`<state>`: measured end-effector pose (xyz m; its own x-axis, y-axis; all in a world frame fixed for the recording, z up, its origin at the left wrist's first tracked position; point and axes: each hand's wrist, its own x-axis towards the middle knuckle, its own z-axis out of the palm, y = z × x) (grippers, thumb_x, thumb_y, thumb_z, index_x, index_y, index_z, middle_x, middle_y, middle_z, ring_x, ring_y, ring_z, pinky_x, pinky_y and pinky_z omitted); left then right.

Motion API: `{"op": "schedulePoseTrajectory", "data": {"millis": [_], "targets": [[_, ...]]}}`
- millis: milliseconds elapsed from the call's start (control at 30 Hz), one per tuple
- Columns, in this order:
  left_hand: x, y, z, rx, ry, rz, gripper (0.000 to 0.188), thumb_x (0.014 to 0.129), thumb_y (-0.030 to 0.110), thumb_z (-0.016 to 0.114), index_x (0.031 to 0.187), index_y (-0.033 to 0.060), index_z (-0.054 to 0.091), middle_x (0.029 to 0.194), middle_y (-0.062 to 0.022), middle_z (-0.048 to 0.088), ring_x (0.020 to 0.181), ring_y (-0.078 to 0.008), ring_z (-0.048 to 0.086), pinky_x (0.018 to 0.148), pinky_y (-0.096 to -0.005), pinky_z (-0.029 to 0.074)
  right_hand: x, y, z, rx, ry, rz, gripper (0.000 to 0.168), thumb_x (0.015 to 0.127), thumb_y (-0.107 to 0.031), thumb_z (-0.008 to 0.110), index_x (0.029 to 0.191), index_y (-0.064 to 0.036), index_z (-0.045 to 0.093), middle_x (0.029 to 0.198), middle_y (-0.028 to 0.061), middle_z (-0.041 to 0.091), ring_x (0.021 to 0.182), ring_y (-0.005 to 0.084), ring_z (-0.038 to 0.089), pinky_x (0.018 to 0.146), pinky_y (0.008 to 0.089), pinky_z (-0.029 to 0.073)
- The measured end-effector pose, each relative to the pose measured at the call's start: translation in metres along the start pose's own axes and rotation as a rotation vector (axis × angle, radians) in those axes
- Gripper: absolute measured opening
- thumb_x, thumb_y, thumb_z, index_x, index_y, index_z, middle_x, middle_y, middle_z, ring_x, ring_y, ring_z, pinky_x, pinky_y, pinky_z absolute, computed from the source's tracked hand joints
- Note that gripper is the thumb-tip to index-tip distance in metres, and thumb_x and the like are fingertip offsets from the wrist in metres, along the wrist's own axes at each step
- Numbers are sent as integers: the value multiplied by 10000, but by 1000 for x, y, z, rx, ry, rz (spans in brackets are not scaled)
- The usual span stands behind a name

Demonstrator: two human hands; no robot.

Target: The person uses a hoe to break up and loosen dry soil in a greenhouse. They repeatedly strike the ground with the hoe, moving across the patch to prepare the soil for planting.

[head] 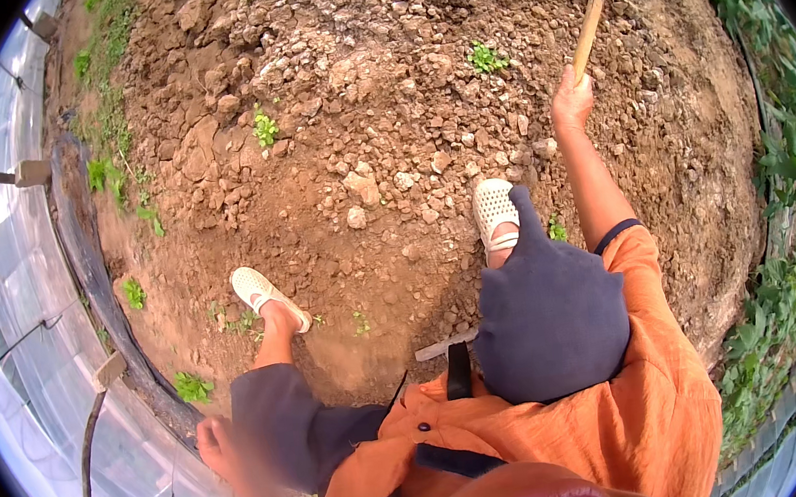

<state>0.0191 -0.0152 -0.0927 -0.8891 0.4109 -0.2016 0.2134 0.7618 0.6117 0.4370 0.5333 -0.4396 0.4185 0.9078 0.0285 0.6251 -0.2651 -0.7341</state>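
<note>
In the head view my right hand (572, 101) grips the wooden handle of a hoe or similar digging tool (589, 37) at the upper right. The handle slants up and away from my fist, and its head rests at or just over the broken soil; the blade's shape is unclear. My left hand (214, 442) hangs low on the left beside my dark shorts, partly blurred, its fingers curled; whether it holds anything cannot be made out. Between and ahead of my feet lies loose, cloddy brown soil (358, 130) with small green plants (486, 57).
My feet wear white perforated clogs (258, 287). Clear plastic sheeting (16, 235) with blocks (33, 173) and bent poles runs along the left, beside a dark strip of film (86, 257). Leafy green plants (788, 160) line the right. A pale flat piece (443, 346) lies near my waist.
</note>
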Motion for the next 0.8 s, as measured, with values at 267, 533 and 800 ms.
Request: {"op": "schedulePoseTrajectory", "data": {"millis": [267, 533, 800], "targets": [[0, 13, 5, -30, -17, 8, 187, 993, 131, 511, 864, 22, 592, 790, -26, 579, 685, -81, 494, 644, -226, 418, -30, -71, 19, -308, -575, -463, 336, 961, -434, 517, 1078, -119, 513, 866, 202, 662, 809, 425, 634, 726, 528, 478], [13, 27, 16, 37, -25, -3, 196, 993, 127, 511, 842, 24, 581, 772, -24, 573, 680, -80, 491, 641, -224, 414, 66, -103, 69, -479, -628, -234, 410, 986, -460, 462, 1126, -86, 554, 967, 156, 676, 908, 361, 645, 792, 498, 494], [20, 44, 25, 106, -55, 27, 204, 998, 114, 498, 823, 26, 557, 763, -23, 558, 663, -78, 475, 623, -225, 408, 62, -33, 41, -267, -76, 30, 383, 962, -441, 515, 975, -58, 524, 879, 224, 673, 842, 431, 648, 750, 528, 485]]}}
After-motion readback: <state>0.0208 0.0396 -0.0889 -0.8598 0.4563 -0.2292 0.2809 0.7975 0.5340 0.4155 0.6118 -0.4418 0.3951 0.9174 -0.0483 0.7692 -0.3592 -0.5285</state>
